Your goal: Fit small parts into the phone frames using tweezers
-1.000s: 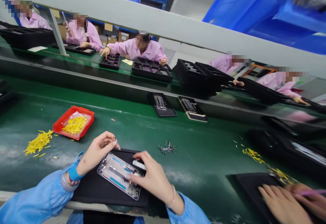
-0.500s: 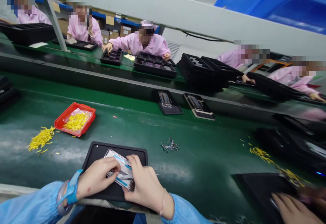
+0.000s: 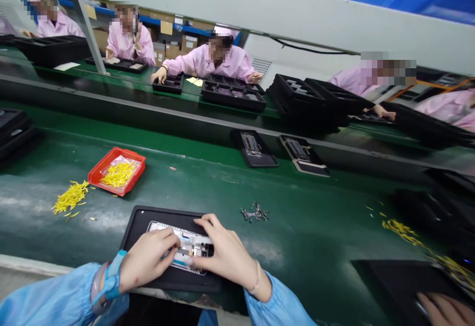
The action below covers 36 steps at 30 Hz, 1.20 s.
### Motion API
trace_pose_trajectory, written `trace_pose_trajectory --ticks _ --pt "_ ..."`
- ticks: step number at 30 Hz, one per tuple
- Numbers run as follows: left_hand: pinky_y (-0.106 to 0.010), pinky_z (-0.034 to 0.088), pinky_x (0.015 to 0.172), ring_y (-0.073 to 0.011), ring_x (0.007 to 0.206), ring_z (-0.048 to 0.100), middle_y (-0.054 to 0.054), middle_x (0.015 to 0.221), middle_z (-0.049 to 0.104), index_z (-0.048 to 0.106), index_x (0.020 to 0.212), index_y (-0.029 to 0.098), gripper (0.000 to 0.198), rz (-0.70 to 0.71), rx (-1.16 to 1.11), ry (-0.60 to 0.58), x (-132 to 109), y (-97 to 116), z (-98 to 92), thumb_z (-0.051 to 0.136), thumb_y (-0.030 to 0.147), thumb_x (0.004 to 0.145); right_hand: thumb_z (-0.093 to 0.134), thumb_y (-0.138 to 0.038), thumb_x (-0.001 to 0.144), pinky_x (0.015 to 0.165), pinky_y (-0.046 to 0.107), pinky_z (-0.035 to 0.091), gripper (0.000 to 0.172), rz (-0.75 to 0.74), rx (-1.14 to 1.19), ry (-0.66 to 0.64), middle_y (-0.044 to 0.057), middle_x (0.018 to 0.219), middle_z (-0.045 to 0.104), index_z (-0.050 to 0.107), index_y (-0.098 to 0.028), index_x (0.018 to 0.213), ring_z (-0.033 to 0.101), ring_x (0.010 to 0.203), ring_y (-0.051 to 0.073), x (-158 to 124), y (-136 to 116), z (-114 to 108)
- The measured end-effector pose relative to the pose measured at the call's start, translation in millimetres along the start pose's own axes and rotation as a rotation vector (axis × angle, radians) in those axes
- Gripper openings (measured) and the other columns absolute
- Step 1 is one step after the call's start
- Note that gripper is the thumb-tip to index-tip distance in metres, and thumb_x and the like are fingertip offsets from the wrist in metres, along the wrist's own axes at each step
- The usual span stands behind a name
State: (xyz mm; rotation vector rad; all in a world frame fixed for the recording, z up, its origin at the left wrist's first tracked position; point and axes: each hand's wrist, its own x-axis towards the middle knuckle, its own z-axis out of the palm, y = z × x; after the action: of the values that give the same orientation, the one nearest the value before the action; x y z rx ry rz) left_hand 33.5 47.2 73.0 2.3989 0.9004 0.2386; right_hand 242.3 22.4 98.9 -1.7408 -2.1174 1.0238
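Observation:
A silver-white phone frame [image 3: 198,249] with blue strips and small inner parts lies in a black foam tray [image 3: 135,232] at the table's near edge. Over its left half is my left hand [image 3: 150,256], thumb and fingertips pinched together beside a small grey strip; whether they hold the strip is hidden. My right hand [image 3: 230,254] spans the frame's right end, thumb on the near side and fingers at the far side. The frame now lies nearly in line with the tray.
Left of the tray are a red bin [image 3: 97,175] of yellow strips and a loose yellow pile [image 3: 70,196]. Small metal parts [image 3: 255,212] lie right. Two phone trays [image 3: 256,149] sit farther back. A co-worker's hand [image 3: 445,308] is at lower right; people in pink work opposite.
The phone frame has turned and settled flatter in the tray. My right hand has shifted right with its fingers wider apart. The thin pale strip near its fingers no longer shows.

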Motion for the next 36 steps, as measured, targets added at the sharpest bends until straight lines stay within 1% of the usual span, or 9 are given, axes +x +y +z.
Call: trace_pose_trajectory --ticks 3,7,11,14,18,22,27,31,36 --pt "-0.025 0.046 0.07 -0.0177 0.077 0.063 -0.002 0.084 0.065 0.06 0.088 0.021 0.02 0.025 0.069 -0.016 4 1 3.9 0.042 0.013 0.085 0.057 -0.043 0.081 0.074 0.033 0.046 0.024 0.021 0.355 0.264 0.004 0.088 0.056 0.06 -0.02 0.089 0.058 0.08 0.019 2 9 -7" --pt "-0.026 0.047 0.071 -0.0187 0.079 0.063 -0.003 0.087 0.066 0.063 0.097 0.021 0.021 0.027 0.152 0.003 15 -2 6.7 0.046 0.018 0.087 0.059 -0.054 0.078 0.053 0.027 0.04 0.035 0.073 0.958 0.317 -0.001 0.066 0.05 0.06 -0.019 0.081 0.045 0.054 0.012 15 18 -5" --pt "-0.026 0.046 0.072 -0.0178 0.08 0.061 -0.003 0.087 0.066 0.067 0.092 0.022 0.019 0.008 0.162 0.03 29 -5 5.2 0.048 0.02 0.088 0.057 -0.062 0.077 0.064 0.03 0.046 0.044 -0.008 1.239 0.455 0.002 0.067 0.054 0.053 -0.02 0.063 0.052 0.063 0.015 26 22 6" --pt "-0.026 0.045 0.071 -0.0167 0.077 0.06 -0.002 0.082 0.066 0.069 0.084 0.022 0.019 -0.001 0.183 0.005 36 -4 1.8 0.051 0.02 0.087 0.051 -0.065 0.081 0.063 0.031 0.048 0.046 -0.072 1.251 0.551 0.002 0.073 0.057 0.051 -0.022 0.066 0.054 0.063 0.015 28 26 17" --pt "-0.028 0.046 0.074 -0.0183 0.078 0.061 -0.003 0.082 0.066 0.07 0.081 0.02 0.018 -0.059 0.239 -0.088 44 6 -7.3 0.052 0.017 0.085 0.056 -0.055 0.084 0.051 0.026 0.048 0.035 -0.139 1.267 0.491 -0.001 0.08 0.056 0.05 -0.022 0.075 0.054 0.05 0.009 22 33 31" --pt "-0.029 0.047 0.074 -0.0201 0.081 0.063 -0.004 0.083 0.066 0.07 0.08 0.019 0.017 -0.1 0.294 -0.232 56 16 -17.4 0.054 0.015 0.083 0.072 -0.035 0.077 0.068 0.027 0.052 0.027 -0.164 1.141 0.389 -0.002 0.084 0.064 0.05 -0.025 0.088 0.064 0.069 0.012 13 39 38" --pt "-0.026 0.048 0.068 -0.0197 0.082 0.065 -0.004 0.089 0.067 0.071 0.086 0.019 0.019 -0.139 0.325 -0.33 65 21 -23.0 0.052 0.015 0.085 0.065 -0.035 0.084 0.089 0.037 0.049 0.026 -0.151 0.968 0.404 0.002 0.086 0.07 0.047 -0.025 0.099 0.066 0.092 0.018 4 39 39" --pt "-0.024 0.047 0.067 -0.0178 0.078 0.065 -0.003 0.089 0.066 0.071 0.084 0.019 0.019 -0.136 0.319 -0.344 65 23 -25.1 0.053 0.016 0.085 0.063 -0.033 0.085 0.081 0.032 0.055 0.018 -0.224 0.936 0.455 0.002 0.093 0.063 0.049 -0.025 0.093 0.067 0.086 0.016 4 36 40" --pt "-0.024 0.045 0.063 -0.0181 0.075 0.065 -0.003 0.087 0.066 0.072 0.082 0.019 0.017 -0.138 0.324 -0.358 65 24 -26.4 0.055 0.016 0.084 0.063 -0.025 0.084 0.071 0.025 0.058 0.012 -0.275 0.806 0.516 0.0 0.083 0.059 0.052 -0.024 0.088 0.068 0.079 0.015 4 33 43"
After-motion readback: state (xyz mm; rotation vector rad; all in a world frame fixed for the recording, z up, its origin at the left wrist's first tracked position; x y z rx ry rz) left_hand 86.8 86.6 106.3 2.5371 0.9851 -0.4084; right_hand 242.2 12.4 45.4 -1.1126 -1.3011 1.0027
